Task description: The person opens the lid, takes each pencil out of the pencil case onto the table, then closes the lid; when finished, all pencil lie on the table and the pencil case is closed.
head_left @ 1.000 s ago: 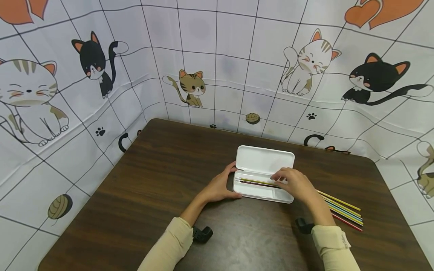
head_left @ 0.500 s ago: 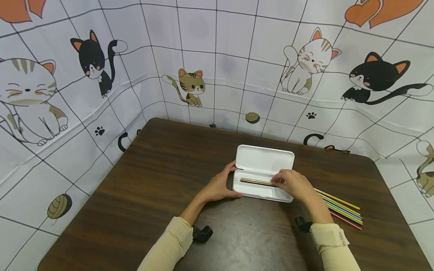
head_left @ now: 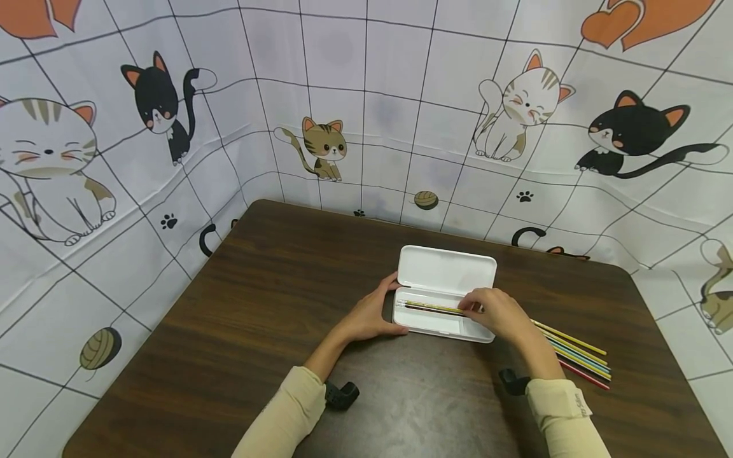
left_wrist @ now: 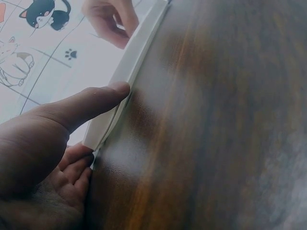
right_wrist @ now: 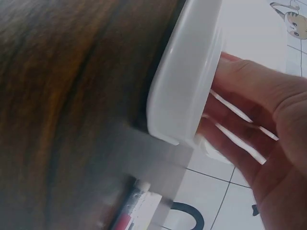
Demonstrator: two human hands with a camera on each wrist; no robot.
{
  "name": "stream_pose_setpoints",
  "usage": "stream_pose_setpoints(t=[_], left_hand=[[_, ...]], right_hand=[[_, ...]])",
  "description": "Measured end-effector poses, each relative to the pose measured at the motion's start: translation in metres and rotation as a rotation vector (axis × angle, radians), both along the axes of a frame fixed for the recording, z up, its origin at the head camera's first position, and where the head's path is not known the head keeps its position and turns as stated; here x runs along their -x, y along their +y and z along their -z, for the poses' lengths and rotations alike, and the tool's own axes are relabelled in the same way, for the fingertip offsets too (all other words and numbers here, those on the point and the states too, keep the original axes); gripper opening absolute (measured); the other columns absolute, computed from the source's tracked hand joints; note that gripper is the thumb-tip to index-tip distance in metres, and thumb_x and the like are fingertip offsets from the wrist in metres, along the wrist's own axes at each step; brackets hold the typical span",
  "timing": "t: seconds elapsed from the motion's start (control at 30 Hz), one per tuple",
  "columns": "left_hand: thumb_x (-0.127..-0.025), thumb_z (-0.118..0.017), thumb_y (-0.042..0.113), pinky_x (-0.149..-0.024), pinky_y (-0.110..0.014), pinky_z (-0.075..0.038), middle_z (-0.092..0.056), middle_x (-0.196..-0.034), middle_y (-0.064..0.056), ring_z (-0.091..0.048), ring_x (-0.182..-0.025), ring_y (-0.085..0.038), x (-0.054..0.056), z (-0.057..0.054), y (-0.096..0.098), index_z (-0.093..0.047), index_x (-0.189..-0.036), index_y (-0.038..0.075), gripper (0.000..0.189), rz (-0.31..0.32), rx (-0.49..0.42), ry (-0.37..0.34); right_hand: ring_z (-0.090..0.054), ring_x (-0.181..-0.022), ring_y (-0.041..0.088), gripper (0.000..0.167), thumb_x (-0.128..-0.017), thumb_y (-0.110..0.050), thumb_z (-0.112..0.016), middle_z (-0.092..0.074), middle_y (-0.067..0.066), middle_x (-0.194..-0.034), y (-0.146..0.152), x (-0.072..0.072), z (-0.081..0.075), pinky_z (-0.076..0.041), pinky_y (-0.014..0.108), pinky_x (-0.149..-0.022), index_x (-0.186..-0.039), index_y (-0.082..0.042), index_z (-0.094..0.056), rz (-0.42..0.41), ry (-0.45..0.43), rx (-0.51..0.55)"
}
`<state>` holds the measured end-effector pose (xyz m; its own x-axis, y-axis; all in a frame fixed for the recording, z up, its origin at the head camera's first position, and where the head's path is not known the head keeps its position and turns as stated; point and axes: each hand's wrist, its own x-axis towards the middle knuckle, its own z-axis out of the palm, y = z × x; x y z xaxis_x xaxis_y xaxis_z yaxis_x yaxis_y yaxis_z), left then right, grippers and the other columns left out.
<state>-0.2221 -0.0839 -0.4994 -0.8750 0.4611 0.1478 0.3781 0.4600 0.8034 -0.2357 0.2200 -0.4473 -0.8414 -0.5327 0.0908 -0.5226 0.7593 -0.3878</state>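
A white pencil case [head_left: 429, 323] lies on the brown table with its lid [head_left: 446, 268] raised at the back. Inside, yellow and dark pencils [head_left: 429, 308] lie lengthwise, close together. My left hand [head_left: 369, 316] grips the case's left end, thumb at the front side and fingers behind; the left wrist view shows the thumb pressed on the case wall [left_wrist: 127, 67]. Reaching into the right part of the case, my right hand [head_left: 499, 313] pinches at the pencils' right ends. In the right wrist view the case wall [right_wrist: 184, 72] hides those fingertips.
Several pencils [head_left: 581, 357], yellow, blue, black and red, lie fanned on the table right of the case, partly behind my right forearm. A cat-patterned sheet [head_left: 383, 127] hangs round the table's [head_left: 286, 273] back and sides. Each wrist carries a black camera mount [head_left: 342, 395].
My right hand has lowered slightly into the case, its fingers closing in on the pencils. The yellow pencil now lies nearer the dark one. My left hand has stayed at the case's end.
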Motion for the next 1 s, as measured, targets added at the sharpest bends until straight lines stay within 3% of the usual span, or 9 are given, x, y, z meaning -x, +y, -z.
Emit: stream_pose_setpoints(t=[0.3, 0.53, 0.77, 1.0], left_hand=[[-0.072, -0.089, 0.031, -0.107, -0.045, -0.031, -0.043, -0.147, 0.000, -0.038, -0.135, -0.020, 0.001, -0.001, -0.001, -0.010, -0.158, 0.017, 0.117, 0.001, 0.001, -0.009], [-0.072, -0.089, 0.029, -0.106, -0.044, -0.032, -0.045, -0.146, 0.000, -0.040, -0.134, -0.020, 0.001, 0.000, 0.000, -0.011, -0.157, 0.017, 0.117, 0.007, -0.007, -0.003], [-0.072, -0.089, 0.028, -0.106, -0.046, -0.032, -0.044, -0.147, -0.002, -0.039, -0.135, -0.022, 0.000, 0.000, 0.000, -0.011, -0.157, 0.015, 0.117, 0.007, -0.016, -0.006], [-0.073, -0.088, 0.030, -0.106, -0.047, -0.032, -0.044, -0.148, -0.003, -0.039, -0.135, -0.022, 0.001, -0.001, -0.002, -0.010, -0.158, 0.015, 0.116, 0.011, -0.021, -0.015]], right_hand=[[-0.060, -0.078, 0.009, 0.016, -0.083, -0.003, -0.077, -0.066, -0.007, -0.088, 0.010, -0.004, -0.015, -0.051, 0.035, -0.068, -0.094, -0.015, -0.076, 0.000, 0.171, 0.100], [-0.060, -0.078, 0.010, 0.020, -0.081, -0.002, -0.078, -0.065, -0.007, -0.090, 0.024, -0.014, -0.022, -0.050, 0.034, -0.067, -0.096, -0.015, -0.076, 0.002, 0.233, 0.104], [-0.062, -0.076, 0.010, 0.025, -0.077, -0.001, -0.081, -0.067, -0.007, -0.091, 0.078, -0.047, -0.009, -0.051, 0.035, -0.063, -0.096, -0.015, -0.075, 0.099, 0.310, 0.103], [-0.059, -0.068, 0.002, 0.030, -0.070, 0.004, -0.084, -0.068, -0.004, -0.085, 0.145, -0.091, -0.001, -0.047, 0.019, -0.058, -0.092, -0.013, -0.075, 0.267, 0.330, 0.075]])
